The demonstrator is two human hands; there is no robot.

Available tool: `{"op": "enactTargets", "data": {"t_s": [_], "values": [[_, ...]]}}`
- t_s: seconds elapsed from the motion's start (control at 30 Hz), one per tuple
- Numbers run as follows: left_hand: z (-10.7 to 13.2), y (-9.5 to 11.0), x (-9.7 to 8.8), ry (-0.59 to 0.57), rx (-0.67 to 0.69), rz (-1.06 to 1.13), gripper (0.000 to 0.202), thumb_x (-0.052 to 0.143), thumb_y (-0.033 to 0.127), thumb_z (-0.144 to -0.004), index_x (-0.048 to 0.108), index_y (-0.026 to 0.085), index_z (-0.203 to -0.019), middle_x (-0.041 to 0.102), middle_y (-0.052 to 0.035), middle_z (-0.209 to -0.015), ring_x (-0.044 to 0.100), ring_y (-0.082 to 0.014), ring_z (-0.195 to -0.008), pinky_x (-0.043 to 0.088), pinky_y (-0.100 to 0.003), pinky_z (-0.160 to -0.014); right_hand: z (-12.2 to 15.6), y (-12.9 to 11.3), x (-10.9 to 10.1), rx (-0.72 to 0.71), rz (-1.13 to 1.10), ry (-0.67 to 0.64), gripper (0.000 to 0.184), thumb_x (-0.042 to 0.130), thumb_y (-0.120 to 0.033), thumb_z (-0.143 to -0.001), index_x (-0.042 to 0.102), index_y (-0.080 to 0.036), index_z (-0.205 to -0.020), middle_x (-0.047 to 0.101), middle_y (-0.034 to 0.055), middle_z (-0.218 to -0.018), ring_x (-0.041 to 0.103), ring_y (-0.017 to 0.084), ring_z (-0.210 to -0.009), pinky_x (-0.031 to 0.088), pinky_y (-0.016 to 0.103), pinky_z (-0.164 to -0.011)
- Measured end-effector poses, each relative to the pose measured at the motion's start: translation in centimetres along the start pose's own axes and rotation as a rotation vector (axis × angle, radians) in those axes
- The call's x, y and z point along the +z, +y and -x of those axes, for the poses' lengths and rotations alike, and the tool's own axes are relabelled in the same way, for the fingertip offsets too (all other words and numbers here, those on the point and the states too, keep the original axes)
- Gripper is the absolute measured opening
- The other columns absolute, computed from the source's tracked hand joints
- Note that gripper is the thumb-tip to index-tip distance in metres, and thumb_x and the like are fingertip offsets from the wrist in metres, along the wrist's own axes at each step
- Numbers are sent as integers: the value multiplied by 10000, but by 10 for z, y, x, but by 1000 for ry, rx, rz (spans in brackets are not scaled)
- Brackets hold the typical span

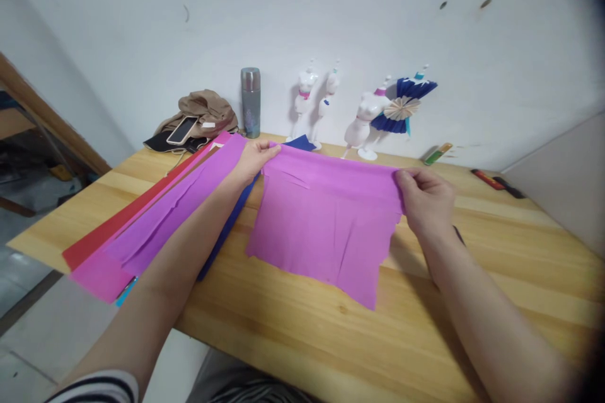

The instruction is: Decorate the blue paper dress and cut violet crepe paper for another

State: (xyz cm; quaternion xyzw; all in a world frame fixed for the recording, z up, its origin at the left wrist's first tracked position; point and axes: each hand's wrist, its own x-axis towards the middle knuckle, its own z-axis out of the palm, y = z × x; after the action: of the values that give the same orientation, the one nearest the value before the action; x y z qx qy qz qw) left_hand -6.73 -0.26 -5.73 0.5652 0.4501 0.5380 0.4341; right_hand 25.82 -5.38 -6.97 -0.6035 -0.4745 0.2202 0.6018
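Observation:
A sheet of purple crepe paper is stretched between my two hands above the wooden table. My left hand pinches its upper left corner, and my right hand grips the upper right corner. Along the top the paper looks doubled over, and its lower edge hangs ragged and uneven. Under my left forearm lies a stack of coloured paper sheets in purple, pink, red, brown and blue. A dark blue piece of paper shows just behind the held sheet.
Several white mannequin figurines stand along the wall, one dressed in blue pleated paper. At the back left are a grey thermos, a brown cloth and a phone. A green-and-orange box cutter and a red-and-black tool lie right.

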Motion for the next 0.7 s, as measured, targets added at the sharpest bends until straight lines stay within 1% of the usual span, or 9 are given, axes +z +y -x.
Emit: {"op": "enactTargets", "data": {"t_s": [0.1,0.2,0.23,0.3,0.37,0.47,0.6,0.67,0.7], "values": [[-1,0,-2,-8,-4,-149,149,684,279,-858,706,154,-782,677,-15,-708,614,-128,-654,485,-255,-660,-1,6,-2,-21,68,-41,239,693,-411,-712,700,-176,-755,506,-50,-510,391,105,-427,274,268,-393],[-2,3,-4,-36,4,-512,88,677,205,-832,709,147,-774,699,-41,-764,662,-182,-758,519,-304,-752,0,7,-3,-59,96,-92,221,692,-405,-742,702,-185,-749,554,-30,-564,430,111,-482,314,274,-443],[-1,5,-4,-42,47,-641,58,681,176,-816,724,141,-833,727,-64,-849,683,-212,-852,529,-333,-830,2,6,-2,-91,103,-117,212,691,-401,-747,705,-189,-739,588,-16,-599,462,116,-520,344,275,-477],[4,13,1,-80,202,-809,265,680,149,-807,724,123,-1067,735,-118,-1133,661,-264,-1110,486,-386,-1026,7,1,0,-164,123,-183,204,693,-398,-758,713,-199,-719,657,9,-673,537,136,-610,408,279,-562],[14,21,11,-175,380,-829,472,673,192,-843,629,113,-1306,627,-155,-1398,550,-278,-1331,382,-409,-1168,15,-8,3,-216,127,-268,213,696,-419,-770,725,-215,-715,703,23,-720,596,160,-678,454,293,-634],[31,26,34,-397,491,-729,583,674,306,-886,534,143,-1429,524,-146,-1527,445,-262,-1445,308,-401,-1227,29,-23,8,-298,110,-427,234,689,-465,-794,735,-247,-724,724,22,-739,636,188,-720,495,331,-703],[42,18,53,-648,401,-544,512,630,330,-910,551,190,-1396,584,-113,-1460,562,-218,-1319,428,-344,-1109,41,-38,8,-274,36,-522,224,722,-490,-779,733,-273,-723,705,15,-717,622,188,-692,500,333,-663],[38,12,50,-703,328,-545,348,631,313,-888,656,184,-1211,688,-80,-1259,644,-202,-1117,488,-317,-956,41,-41,5,-171,-27,-494,193,760,-470,-740,732,-281,-713,701,10,-716,611,176,-661,489,312,-606],[34,10,45,-717,297,-579,227,638,295,-867,694,171,-1048,720,-52,-1079,653,-185,-976,491,-297,-858,40,-42,3,-113,-52,-460,178,776,-455,-722,729,-284,-705,695,4,-706,598,166,-633,476,301,-576]]}}
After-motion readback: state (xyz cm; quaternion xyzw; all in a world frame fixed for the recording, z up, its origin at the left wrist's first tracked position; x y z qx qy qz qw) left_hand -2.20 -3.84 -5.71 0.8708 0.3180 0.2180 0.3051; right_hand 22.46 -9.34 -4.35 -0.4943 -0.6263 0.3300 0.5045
